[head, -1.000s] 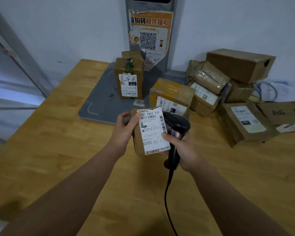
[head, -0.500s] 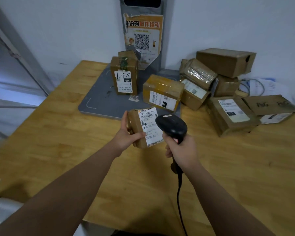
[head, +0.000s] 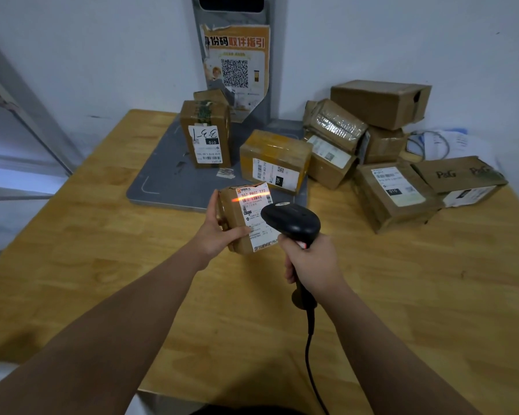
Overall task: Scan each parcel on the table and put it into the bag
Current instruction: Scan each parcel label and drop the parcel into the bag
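My left hand [head: 219,232] grips a small brown parcel [head: 246,217] above the middle of the wooden table [head: 102,250], its white label facing me. An orange scan line glows across the barcode near the label's top. My right hand [head: 310,262] holds the handle of a black barcode scanner [head: 291,218], whose head points at the label from the right. Its black cable hangs down toward the table's front edge. No bag is in view.
A grey platform [head: 162,181] at the back carries an upright parcel marked 3-3-1 [head: 206,134] and a taped parcel [head: 274,160]. Several more cardboard boxes [head: 378,151] are piled at the back right. A grey post with a QR poster [head: 235,67] stands against the wall.
My right hand has drawn the scanner back from behind the parcel and turned it onto the label. An orange scan line now lies on the barcode. The parcel has moved slightly away from me.
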`<state>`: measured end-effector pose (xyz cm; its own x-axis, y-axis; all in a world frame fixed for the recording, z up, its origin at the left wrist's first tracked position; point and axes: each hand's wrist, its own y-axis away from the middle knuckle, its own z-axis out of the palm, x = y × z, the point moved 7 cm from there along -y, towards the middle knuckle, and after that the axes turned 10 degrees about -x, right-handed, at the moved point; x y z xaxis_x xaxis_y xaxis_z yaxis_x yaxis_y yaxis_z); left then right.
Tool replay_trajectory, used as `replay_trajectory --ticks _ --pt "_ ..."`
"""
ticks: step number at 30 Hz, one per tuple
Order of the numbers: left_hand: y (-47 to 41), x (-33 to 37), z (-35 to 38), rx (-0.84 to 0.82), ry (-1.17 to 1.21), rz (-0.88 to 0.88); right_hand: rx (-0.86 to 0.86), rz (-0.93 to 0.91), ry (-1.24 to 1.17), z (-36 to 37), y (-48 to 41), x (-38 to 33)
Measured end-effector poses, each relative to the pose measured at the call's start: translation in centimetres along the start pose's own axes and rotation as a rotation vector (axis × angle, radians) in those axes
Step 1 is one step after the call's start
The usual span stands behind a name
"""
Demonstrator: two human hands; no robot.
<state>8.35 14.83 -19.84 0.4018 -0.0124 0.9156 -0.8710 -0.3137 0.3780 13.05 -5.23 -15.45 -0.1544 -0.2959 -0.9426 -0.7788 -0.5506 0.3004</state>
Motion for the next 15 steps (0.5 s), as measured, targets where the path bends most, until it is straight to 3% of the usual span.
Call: replay_trajectory --ticks 15 --pt "-0.63 -0.09 -0.67 0.011 -0.032 -0.007 -0.011 -0.001 -0.007 0.07 -0.35 0.12"
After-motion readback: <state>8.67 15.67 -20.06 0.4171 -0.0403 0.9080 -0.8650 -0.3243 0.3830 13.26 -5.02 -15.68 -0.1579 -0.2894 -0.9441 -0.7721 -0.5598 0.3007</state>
